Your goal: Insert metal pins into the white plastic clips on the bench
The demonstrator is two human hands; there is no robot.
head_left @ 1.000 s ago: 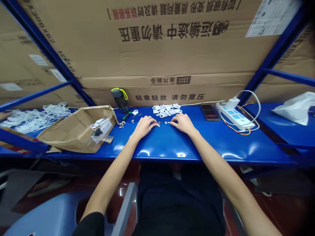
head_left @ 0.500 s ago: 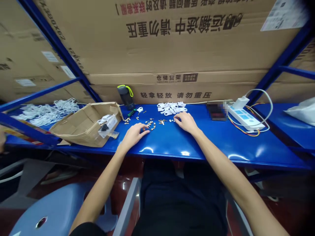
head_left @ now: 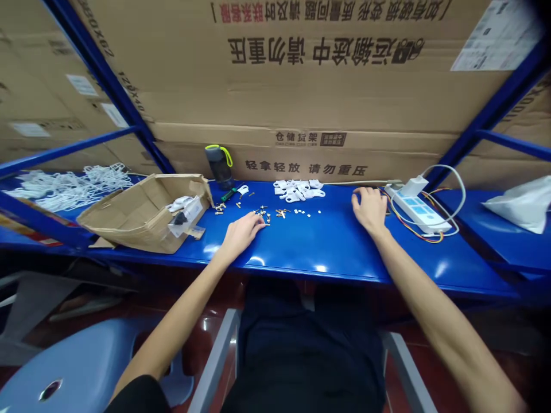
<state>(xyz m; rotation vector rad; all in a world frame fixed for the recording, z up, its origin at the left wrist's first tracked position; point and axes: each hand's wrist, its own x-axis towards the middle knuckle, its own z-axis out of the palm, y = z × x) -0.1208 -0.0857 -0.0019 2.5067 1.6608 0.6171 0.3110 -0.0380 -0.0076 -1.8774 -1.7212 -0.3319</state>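
Observation:
My left hand point(head_left: 243, 234) rests on the blue tabletop with loosely bent fingers, its tips beside a scatter of small brass-coloured parts point(head_left: 268, 218). I see nothing held in it. Farther right, my right hand point(head_left: 371, 207) lies palm down with its fingers apart. It covers most of a dark flat object, of which only a sliver shows. Between the hands are another little heap of brass-coloured parts point(head_left: 282, 213) and several small white discs point(head_left: 309, 215). Behind them sits a pile of white plastic pieces point(head_left: 297, 190).
An open cardboard box point(head_left: 129, 221) stands at left, near a dark bottle point(head_left: 219, 166) and a green-handled tool point(head_left: 228, 195). White cords point(head_left: 77, 186) lie far left. A power strip point(head_left: 422, 212) with looping cables is at right. Cardboard point(head_left: 301, 97) backs the table.
My right hand has moved right, from beside the white discs onto the dark flat object. The discs now lie more spread out. My left hand stays near the brass-coloured parts; the view has shifted slightly.

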